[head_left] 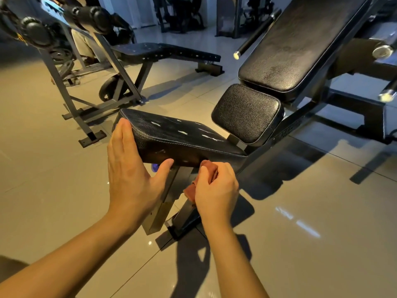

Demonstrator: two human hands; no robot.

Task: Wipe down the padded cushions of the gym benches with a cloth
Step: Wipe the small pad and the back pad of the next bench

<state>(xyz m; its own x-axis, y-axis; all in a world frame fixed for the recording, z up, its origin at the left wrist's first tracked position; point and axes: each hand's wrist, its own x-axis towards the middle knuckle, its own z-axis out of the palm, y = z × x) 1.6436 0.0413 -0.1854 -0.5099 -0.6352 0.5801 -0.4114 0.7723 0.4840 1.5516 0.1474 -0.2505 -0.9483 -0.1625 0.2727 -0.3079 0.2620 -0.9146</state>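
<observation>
Now, head cam: R hand (217, 188) grips the bunched reddish cloth (209, 169) vs the near side wall of the worn seat cushion (182, 136), whose top lies just up & beyond it, long axis running L-R, while the L hand (131, 168), fingers straight, braces its L end.

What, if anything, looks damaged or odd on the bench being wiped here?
The near seat cushion has pale torn-looking patches across its top and a few on its side, as if the black cover is worn through. The small pad and back pad behind it look intact.
</observation>
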